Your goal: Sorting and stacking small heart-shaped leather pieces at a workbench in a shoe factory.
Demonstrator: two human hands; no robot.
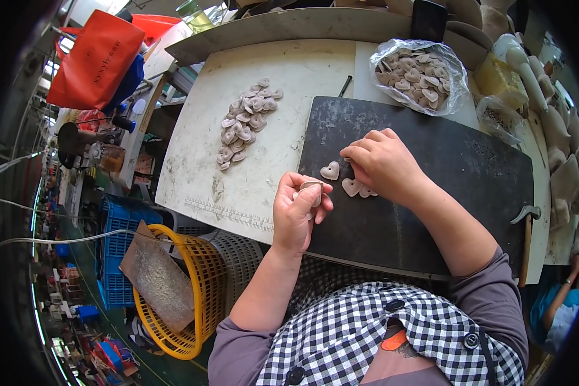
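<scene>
My left hand (291,211) is closed around a few beige heart-shaped pieces (311,186), held at the near left edge of a black mat (424,222). Above the mat, my right hand (385,162) has its thumb and fingertips pinched together; whatever is between them is too small to make out. Just left of those fingertips lies one beige heart (330,170) with a small dark hole in it. Several more hearts (352,187) lie under the right hand, partly covered by it.
A heap of beige hearts (244,122) lies on the white board (193,154) at left. A clear bag of hearts (418,80) stands at the back right. A dark metal rod (345,86) lies behind the mat, a hammer (526,222) at its right. A yellow basket (206,283) stands below left.
</scene>
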